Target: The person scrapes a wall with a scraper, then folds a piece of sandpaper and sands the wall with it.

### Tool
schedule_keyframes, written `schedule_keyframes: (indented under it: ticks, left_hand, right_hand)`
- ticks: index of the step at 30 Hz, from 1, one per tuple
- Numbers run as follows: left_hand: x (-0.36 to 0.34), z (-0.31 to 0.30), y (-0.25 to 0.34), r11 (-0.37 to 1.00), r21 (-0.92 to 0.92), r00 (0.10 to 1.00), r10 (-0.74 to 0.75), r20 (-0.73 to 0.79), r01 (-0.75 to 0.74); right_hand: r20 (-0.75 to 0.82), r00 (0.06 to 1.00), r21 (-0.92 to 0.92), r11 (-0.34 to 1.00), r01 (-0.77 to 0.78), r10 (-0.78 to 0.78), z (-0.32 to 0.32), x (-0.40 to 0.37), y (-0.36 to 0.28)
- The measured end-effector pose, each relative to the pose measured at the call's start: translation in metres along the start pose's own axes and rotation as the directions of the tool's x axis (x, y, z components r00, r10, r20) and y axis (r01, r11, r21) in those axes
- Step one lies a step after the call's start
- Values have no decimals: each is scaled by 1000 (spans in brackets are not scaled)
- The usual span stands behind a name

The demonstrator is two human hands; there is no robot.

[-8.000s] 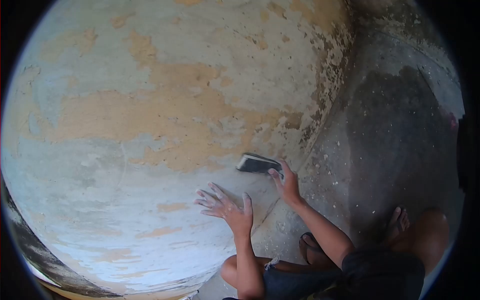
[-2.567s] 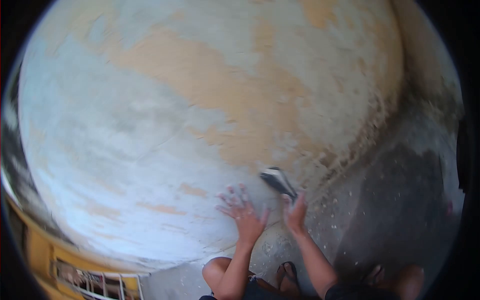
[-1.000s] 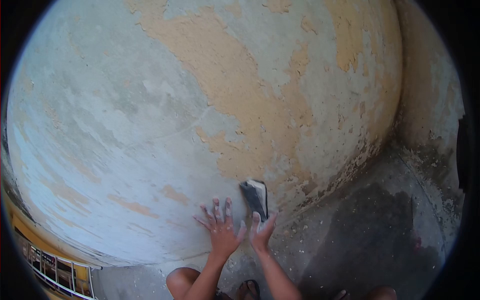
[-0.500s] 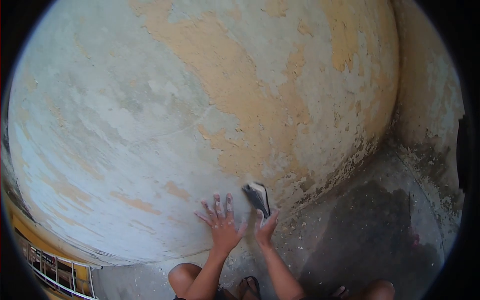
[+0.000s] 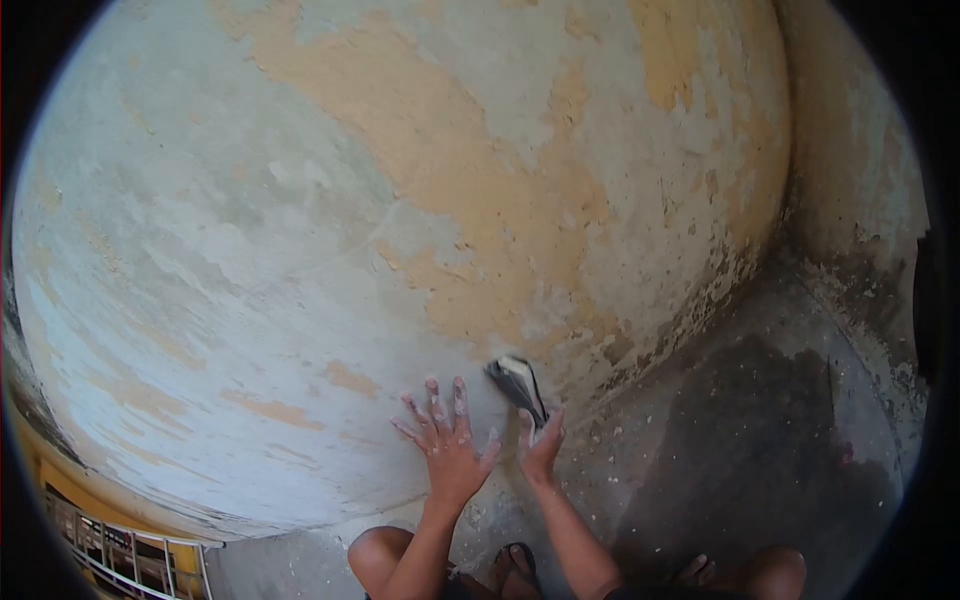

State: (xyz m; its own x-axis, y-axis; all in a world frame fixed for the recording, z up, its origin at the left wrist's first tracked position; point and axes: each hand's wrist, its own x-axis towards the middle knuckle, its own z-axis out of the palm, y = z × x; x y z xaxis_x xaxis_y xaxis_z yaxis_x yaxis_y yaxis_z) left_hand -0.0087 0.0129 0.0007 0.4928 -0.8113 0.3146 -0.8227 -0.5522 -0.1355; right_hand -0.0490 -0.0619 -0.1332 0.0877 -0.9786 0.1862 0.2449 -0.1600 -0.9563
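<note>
My left hand [image 5: 450, 450] lies with its fingers spread on the lower part of the patchy, peeling wall [image 5: 300, 300], white dust on its fingertips. To its right, my right hand [image 5: 541, 446] is closed around the lower end of a dark tool with a pale, folded-looking edge [image 5: 517, 385]. The tool's upper end is against or very near the wall; contact cannot be made out for certain. Orange patches and pale plaster surround both hands.
A grey concrete floor [image 5: 640, 480] with a large dark stain [image 5: 745, 450] lies at the lower right. Another wall [image 5: 850, 180] meets this one at the right. A metal ladder-like frame [image 5: 130, 550] is at the lower left. My knees and sandalled foot [image 5: 515, 570] show below.
The view has shifted slightly. My right hand and the tool are a little further right, and the tool is tilted more. My left hand stays spread on the wall.
</note>
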Motion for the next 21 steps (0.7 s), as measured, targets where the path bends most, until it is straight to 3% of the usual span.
schedule_keyframes:
  ticks: [3, 9, 11, 13, 17, 21]
  left_hand:
    - [-3, 4, -2, 999, 12, 999, 30, -13, -30]
    - [3, 2, -2, 997, 82, 1000, 13, -20, -11]
    - [-1, 3, 0, 999, 37, 1000, 16, -10, -16]
    - [-2, 10, -4, 999, 43, 1000, 22, -7, -21]
    - [0, 17, -6, 995, 89, 997, 45, -66, -39]
    - [-3, 18, -8, 998, 48, 999, 36, -27, -35]
  right_hand:
    - [46, 997, -24, 997, 69, -68, -4, 17, -23]
    - [-22, 998, -77, 996, 49, -51, -9, 4, 27]
    - [-7, 1000, -100, 995, 17, -17, -8, 7, 3]
    - [-4, 992, -108, 986, 126, -127, -5, 20, -16]
    - [-35, 997, -114, 992, 58, -62, -7, -3, 30]
    - [-62, 998, -49, 999, 20, -23, -4, -6, 19]
